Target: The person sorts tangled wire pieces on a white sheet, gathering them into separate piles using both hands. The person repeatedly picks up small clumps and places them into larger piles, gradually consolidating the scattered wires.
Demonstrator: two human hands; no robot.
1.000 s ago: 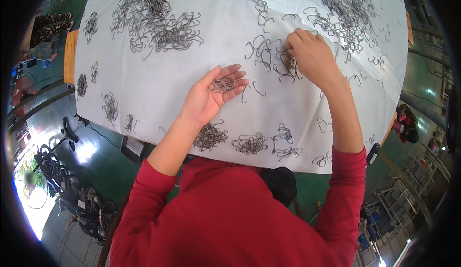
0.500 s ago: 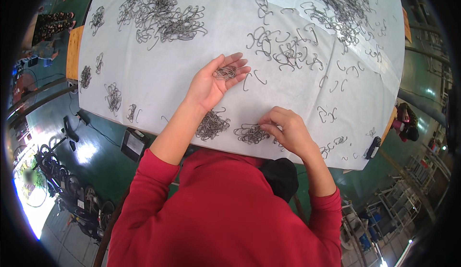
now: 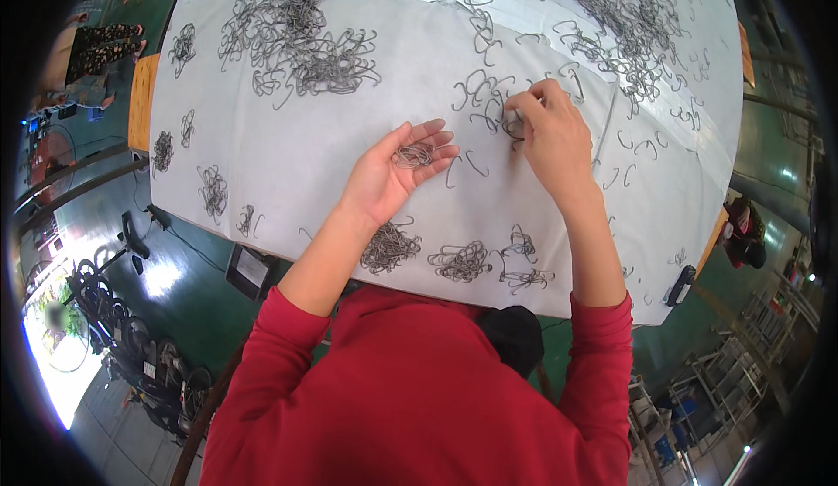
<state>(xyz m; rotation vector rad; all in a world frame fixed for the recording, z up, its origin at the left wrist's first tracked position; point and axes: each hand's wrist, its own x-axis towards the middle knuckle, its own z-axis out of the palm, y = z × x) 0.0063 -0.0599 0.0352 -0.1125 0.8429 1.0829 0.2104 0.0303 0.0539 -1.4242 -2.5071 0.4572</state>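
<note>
My left hand [image 3: 381, 176] is turned palm up over the white-covered table, fingers slightly curled. A small bunch of thin metal wire hooks [image 3: 414, 155] lies in it, across the palm and finger bases. Farther right, my right hand [image 3: 555, 132] reaches down into a loose scatter of wire hooks [image 3: 485, 93]. Its thumb and fingers are pinched together at a hook [image 3: 515, 125], partly hidden by the fingertips. Close to the near edge lie a dense pile of hooks [image 3: 389, 246], a second pile [image 3: 461, 261] and a looser group [image 3: 525, 275].
Large heaps of hooks lie at the far left [image 3: 301, 41] and far right [image 3: 628, 23] of the table [image 3: 332, 154]. Several small clusters [image 3: 212, 191] line the left side. A black object [image 3: 681, 285] sits at the right near corner. Motorbikes [image 3: 131, 346] stand beyond on the left.
My right hand has moved from the near-edge piles away from me to the scattered hooks in the middle. My left hand still holds its bunch and shows little movement.
</note>
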